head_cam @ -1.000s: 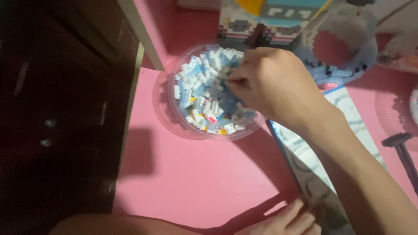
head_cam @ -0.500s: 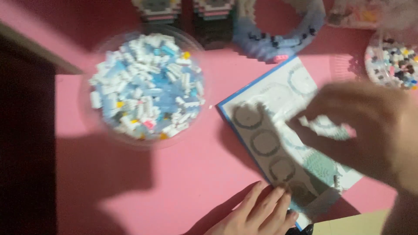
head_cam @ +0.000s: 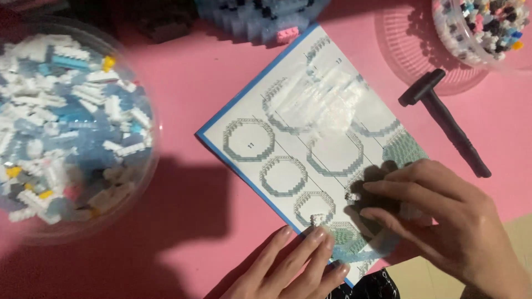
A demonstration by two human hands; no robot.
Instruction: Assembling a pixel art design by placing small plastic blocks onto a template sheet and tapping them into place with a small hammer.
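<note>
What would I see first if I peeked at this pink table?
Probably the round clear plastic tub of tiny white and blue bricks at the left. Next, the blue-edged instruction sheet with ring drawings in the middle, where the left hand and right hand rest on its lower end.

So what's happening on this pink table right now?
A person is working over a building-brick instruction sheet. The left hand presses its lower edge, fingertips by a small white brick piece. The right hand rests fingers on the sheet's right side. A bowl of pale bricks sits left, a black tool right.
</note>
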